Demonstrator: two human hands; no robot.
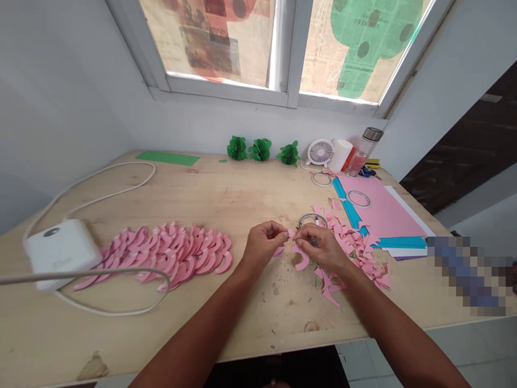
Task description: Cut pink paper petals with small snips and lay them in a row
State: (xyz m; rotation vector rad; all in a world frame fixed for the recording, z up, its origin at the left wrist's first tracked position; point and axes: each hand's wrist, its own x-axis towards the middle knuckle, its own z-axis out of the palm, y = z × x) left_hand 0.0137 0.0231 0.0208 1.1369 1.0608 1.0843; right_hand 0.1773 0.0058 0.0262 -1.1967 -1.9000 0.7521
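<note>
My left hand (pixel 264 242) and my right hand (pixel 321 248) meet over the middle of the wooden table (pixel 226 194), both pinching a small pink paper piece (pixel 301 260) that curves down below the right hand. A roll of clear tape (pixel 313 220) lies just behind my right hand. To the left lies a spread of several pink curved paper pieces (pixel 177 253). Pink paper scraps (pixel 359 248) lie scattered to the right of my right hand.
A white box (pixel 60 250) with a looping cable sits at the left. Pink, blue and white sheets (pixel 379 213) and tape rings lie at the right. Three green paper balls (pixel 260 150), a small fan (pixel 320 152), a bottle and a green sheet (pixel 167 158) stand at the back.
</note>
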